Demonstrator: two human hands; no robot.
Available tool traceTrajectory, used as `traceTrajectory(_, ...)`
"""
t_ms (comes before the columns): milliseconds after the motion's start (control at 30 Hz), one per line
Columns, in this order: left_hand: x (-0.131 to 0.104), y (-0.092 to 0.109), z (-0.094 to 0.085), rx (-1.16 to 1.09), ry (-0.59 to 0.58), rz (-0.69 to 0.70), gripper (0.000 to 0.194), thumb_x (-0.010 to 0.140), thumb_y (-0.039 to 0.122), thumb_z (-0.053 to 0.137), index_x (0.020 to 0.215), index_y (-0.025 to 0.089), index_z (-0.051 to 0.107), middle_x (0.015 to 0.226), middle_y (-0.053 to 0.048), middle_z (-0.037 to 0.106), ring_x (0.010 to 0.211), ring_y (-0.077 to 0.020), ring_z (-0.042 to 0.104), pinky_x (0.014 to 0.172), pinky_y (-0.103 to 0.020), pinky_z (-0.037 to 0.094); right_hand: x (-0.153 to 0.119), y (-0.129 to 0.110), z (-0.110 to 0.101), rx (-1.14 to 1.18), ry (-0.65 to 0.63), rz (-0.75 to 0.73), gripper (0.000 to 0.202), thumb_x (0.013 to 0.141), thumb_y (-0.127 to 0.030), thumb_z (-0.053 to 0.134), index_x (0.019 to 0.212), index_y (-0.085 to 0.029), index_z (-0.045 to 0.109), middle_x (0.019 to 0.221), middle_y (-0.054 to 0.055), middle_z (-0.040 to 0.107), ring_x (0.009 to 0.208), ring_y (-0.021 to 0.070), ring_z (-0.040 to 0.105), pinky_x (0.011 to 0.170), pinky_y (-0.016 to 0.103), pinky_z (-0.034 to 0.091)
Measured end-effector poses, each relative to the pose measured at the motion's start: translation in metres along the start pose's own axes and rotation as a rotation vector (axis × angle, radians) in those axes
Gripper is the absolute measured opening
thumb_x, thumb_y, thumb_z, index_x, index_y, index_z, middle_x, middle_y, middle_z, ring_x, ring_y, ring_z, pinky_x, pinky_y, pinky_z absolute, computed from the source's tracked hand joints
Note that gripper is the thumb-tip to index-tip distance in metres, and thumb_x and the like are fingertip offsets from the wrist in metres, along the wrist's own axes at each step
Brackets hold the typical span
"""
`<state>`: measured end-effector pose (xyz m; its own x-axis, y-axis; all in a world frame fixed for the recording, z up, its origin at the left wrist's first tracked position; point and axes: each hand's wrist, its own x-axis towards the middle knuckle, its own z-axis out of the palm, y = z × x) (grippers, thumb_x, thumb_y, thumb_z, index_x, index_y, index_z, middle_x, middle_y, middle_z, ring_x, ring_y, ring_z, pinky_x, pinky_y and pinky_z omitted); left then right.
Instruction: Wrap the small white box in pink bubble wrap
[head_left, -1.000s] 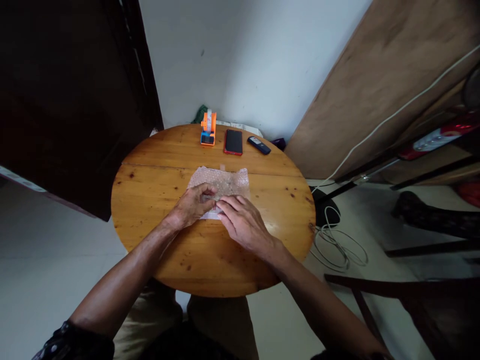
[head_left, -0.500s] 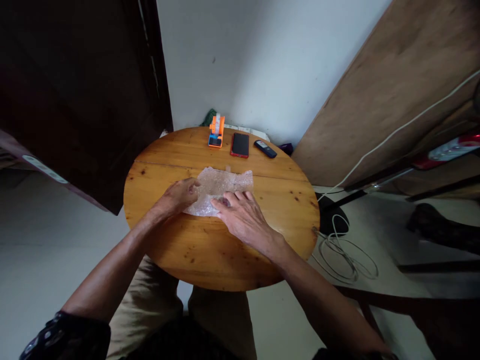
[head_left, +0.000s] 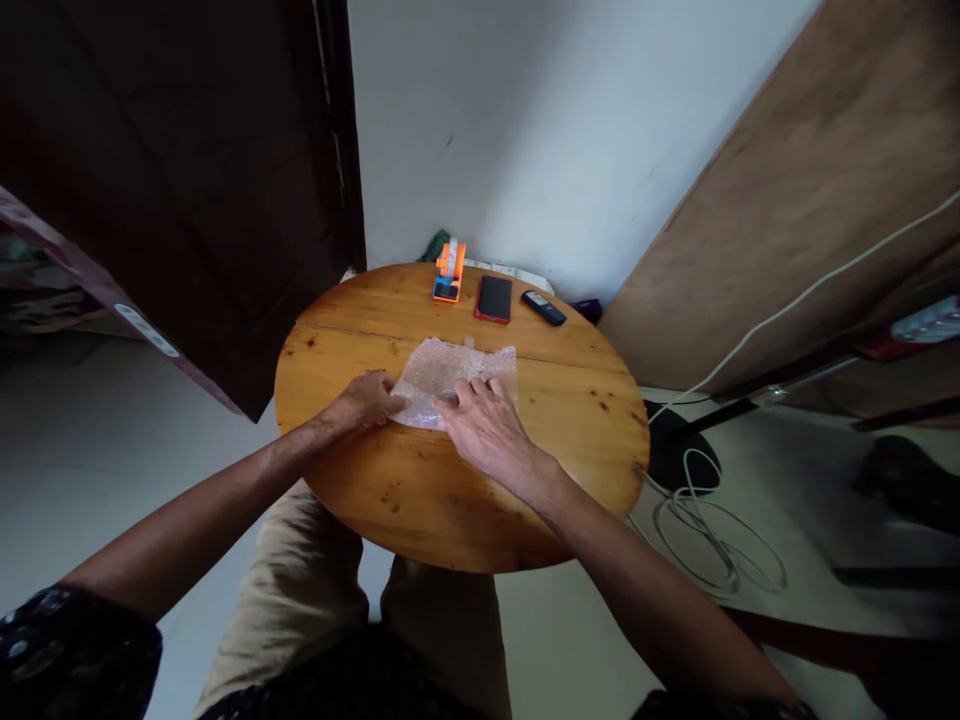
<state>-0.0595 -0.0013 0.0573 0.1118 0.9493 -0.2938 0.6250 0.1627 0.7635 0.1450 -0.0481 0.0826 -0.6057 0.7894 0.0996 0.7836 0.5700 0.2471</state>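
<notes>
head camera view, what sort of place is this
Probably a room in a home, though a small workroom can't be ruled out: a wooden table stands by a plain pale wall, with what looks like a dark door on the left.

Glinting bubble wrap (head_left: 442, 368) on a varnished wood surface (head_left: 577, 430)

The wrap is clear plastic, pimpled and crinkled, with bright highlights. Beneath it, knotty grain shows through a smooth, glossy coat. At twelve o'clock, the tape dispenser (head_left: 450, 275) looks like orange and blue plastic. Beyond, the wall (head_left: 525, 130) is smooth and matt. At two o'clock, the brown panel (head_left: 787, 230) resembles dull wood. At seven, the trousers (head_left: 311, 570) are creased, matt cloth.
</notes>
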Motion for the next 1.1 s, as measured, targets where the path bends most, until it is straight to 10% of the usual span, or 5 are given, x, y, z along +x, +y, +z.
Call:
traceTrajectory(367,-0.005,0.038,0.03,-0.509,-0.063,0.022,0.012,0.075,0.024,0.067,0.073,0.016,0.058,0.053,0.004,0.056,0.042,-0.0072,0.046,0.041,-0.02,0.034,-0.002,-0.005,0.004,0.134,0.126,0.122,0.046,0.092,-0.026,0.06,0.133,-0.007,0.052,0.103,0.018,0.07,0.099,0.0304,0.06,0.096,0.045,0.034)
traceTrajectory(600,-0.015,0.047,0.03,-0.1,-0.177,0.352,0.02,0.074,0.022,0.052,0.076,0.016,0.071,0.059,0.003,0.059,0.056,-0.0112,0.052,0.053,-0.023,0.039,-0.02,0.004,0.007,0.37,0.189,0.128,0.064,0.086,-0.02,0.062,0.145,-0.009,0.04,0.119,0.017,0.07,0.109,0.0293,0.062,0.105,0.047,0.034)
traceTrajectory(800,-0.023,0.047,0.043,0.36,0.086,0.534,0.016,0.081,0.022,0.056,0.077,0.017,0.071,0.079,-0.004,0.065,0.073,-0.0176,0.059,0.069,-0.029,0.044,-0.06,0.035,0.023,0.631,0.422,0.412,0.046,0.088,-0.03,0.057,0.133,-0.017,0.053,0.128,0.015,0.065,0.114,0.0285,0.062,0.097,0.046,0.046)
traceTrajectory(1100,-0.016,0.028,0.056,0.384,0.226,0.793,0.016,0.088,0.021,0.057,0.095,0.017,0.07,0.105,-0.01,0.065,0.098,-0.0233,0.06,0.094,-0.038,0.05,-0.066,0.04,0.042,0.832,0.156,0.731,0.069,0.088,-0.047,0.059,0.145,-0.011,0.042,0.099,0.012,0.073,0.083,0.0238,0.069,0.077,0.037,0.053)
